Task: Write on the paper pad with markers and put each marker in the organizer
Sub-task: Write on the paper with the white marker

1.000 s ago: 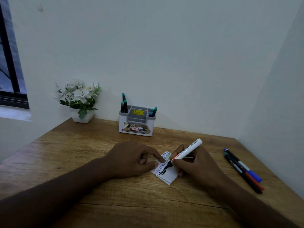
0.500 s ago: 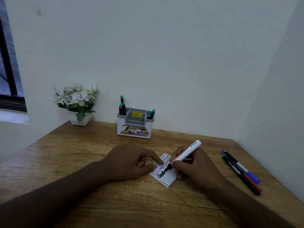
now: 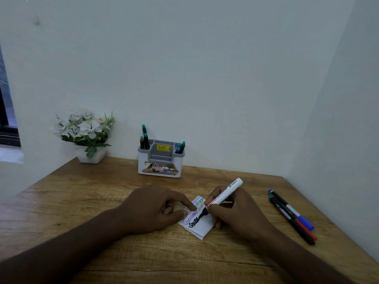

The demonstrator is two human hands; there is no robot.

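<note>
One wooden table (image 3: 102, 201), brown grain, set into a corner of plain pale walls (image 3: 205, 68); dark window frame (image 3: 6, 119) at far left edge. White flower pot (image 3: 90, 154) with white blossoms at back left of table, against wall. Grey-white organizer (image 3: 160, 160) at back centre, upright, yellow price sticker inside, printed label on front; teal-capped markers (image 3: 144, 138) standing in left compartment, more teal and blue caps (image 3: 180, 146) in right compartment. Three loose markers (image 3: 291, 216) lying side by side on table at right, well apart from organizer; blue, red and black ends visible.

Small white paper pad (image 3: 202, 226) lying tilted at table centre, between both hands. Coloured scribble lines near top edge, green and blue, thick black loops below. Left hand (image 3: 151, 210) resting on pad's left edge, index fingertip pressing paper, remaining fingers curled loosely. Right hand (image 3: 235, 212) gripping white marker (image 3: 223, 196) between thumb and fingers; black tip touching paper at end of black line, barrel slanting up and back to the right.
</note>
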